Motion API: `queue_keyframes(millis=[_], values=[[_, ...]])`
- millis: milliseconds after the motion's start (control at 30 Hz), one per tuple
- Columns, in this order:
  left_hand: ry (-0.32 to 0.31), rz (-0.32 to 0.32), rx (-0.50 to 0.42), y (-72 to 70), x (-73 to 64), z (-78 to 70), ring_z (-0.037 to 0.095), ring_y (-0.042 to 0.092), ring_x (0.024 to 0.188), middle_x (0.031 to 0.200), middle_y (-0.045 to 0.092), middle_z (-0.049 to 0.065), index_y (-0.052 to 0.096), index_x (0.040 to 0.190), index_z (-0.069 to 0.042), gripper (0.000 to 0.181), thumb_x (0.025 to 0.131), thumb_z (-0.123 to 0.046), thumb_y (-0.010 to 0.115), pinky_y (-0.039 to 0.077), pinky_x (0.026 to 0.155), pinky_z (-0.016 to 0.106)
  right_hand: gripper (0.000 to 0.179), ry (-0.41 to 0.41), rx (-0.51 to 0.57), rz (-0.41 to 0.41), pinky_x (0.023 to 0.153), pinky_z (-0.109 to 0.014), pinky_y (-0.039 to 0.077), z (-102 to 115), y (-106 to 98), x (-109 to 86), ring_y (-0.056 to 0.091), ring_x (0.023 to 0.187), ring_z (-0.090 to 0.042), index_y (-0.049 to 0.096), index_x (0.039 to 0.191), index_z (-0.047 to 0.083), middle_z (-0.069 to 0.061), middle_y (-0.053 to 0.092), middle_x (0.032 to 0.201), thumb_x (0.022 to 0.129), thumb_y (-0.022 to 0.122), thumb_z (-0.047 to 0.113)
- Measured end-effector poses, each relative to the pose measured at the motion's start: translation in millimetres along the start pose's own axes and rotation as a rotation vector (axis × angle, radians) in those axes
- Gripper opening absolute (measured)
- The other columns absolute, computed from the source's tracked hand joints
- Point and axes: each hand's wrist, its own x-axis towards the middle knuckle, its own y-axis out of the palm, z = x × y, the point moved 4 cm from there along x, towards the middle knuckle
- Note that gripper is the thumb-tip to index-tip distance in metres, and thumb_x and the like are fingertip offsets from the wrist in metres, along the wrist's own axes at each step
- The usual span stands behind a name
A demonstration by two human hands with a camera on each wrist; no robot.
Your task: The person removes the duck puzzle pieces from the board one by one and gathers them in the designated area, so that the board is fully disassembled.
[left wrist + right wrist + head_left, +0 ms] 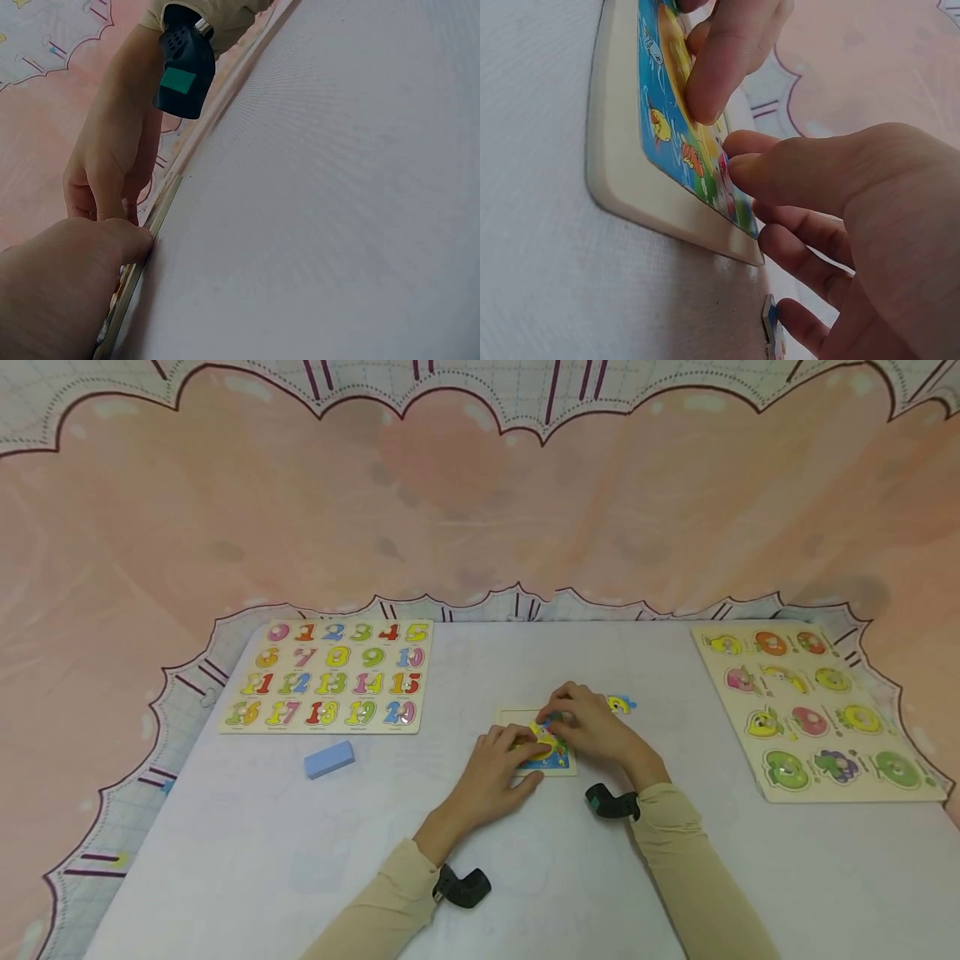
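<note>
A small jigsaw tray [513, 717] with a pale rim lies at the middle of the table, holding a blue and yellow picture [656, 127]. My left hand [491, 772] rests on it, fingertips pressing the yellow part and thumb by the near edge. Over the right side of the tray, my right hand [592, 722] pinches a colourful puzzle piece [724, 187] between thumb and index finger at the picture's edge. Its hold is partly hidden by the fingers. Just beyond the right hand lies a loose blue and yellow piece [618, 704], close to the little finger in the right wrist view.
A number puzzle board [315, 644] lies at the back left, with a blue block [330, 760] in front of it. At the right is a fruit puzzle board [855, 793]. Black cameras [463, 887] are worn at both wrists.
</note>
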Motion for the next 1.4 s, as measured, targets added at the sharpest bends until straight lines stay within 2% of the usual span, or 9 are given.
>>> queue_keyframes(millis=[533,833,1067,1200,1400], values=[[0.004,-0.005,0.006,0.5,1.2,0.3,0.015,0.045,0.105,0.121,0.054,-0.003,0.065,0.121,-0.024,0.034,0.088,-0.031,0.065,0.039,0.081,0.031,0.010,-0.011,-0.005,-0.004,0.095,-0.049,0.038,2.6,0.8,2.3,0.050,0.111,-0.026,0.068,0.096,0.016,-0.006,0.056,0.113,0.088,0.065,0.013],[0.002,-0.003,0.002,-0.4,1.2,-0.6,0.016,0.045,0.105,0.121,0.053,-0.003,0.065,0.121,-0.024,0.034,0.088,-0.031,0.066,0.039,0.082,0.032,0.027,0.022,0.118,-0.037,0.091,-0.036,0.047,0.1,-2.6,3.8,0.050,0.104,-0.018,0.057,0.119,0.013,-0.004,0.057,0.113,0.092,0.057,0.007],[0.001,-0.001,-0.007,-1.7,0.9,-1.3,0.016,0.045,0.106,0.122,0.054,-0.002,0.065,0.121,-0.023,0.034,0.088,-0.030,0.066,0.039,0.082,0.033,0.023,0.023,0.244,-0.020,0.090,-0.038,0.050,1.3,0.0,5.5,0.058,0.102,-0.018,0.059,0.114,0.012,-0.003,0.063,0.111,0.092,0.061,0.011],[0.008,-0.010,-0.009,-1.6,0.8,-1.0,0.016,0.045,0.106,0.122,0.054,-0.002,0.065,0.121,-0.023,0.034,0.088,-0.030,0.066,0.039,0.081,0.032,0.018,0.044,0.243,-0.014,0.089,-0.039,0.051,2.1,1.1,4.9,0.060,0.099,-0.018,0.062,0.108,0.011,-0.003,0.066,0.106,0.092,0.062,0.017],[0.015,-0.016,-0.006,0.3,0.9,-0.1,0.015,0.045,0.105,0.121,0.054,-0.003,0.065,0.120,-0.024,0.033,0.087,-0.030,0.066,0.038,0.080,0.031,0.014,0.046,0.225,-0.068,0.082,-0.033,0.051,-1.0,-3.6,3.7,0.059,0.089,-0.015,0.064,0.103,0.010,0.000,0.066,0.097,0.093,0.061,0.019]])
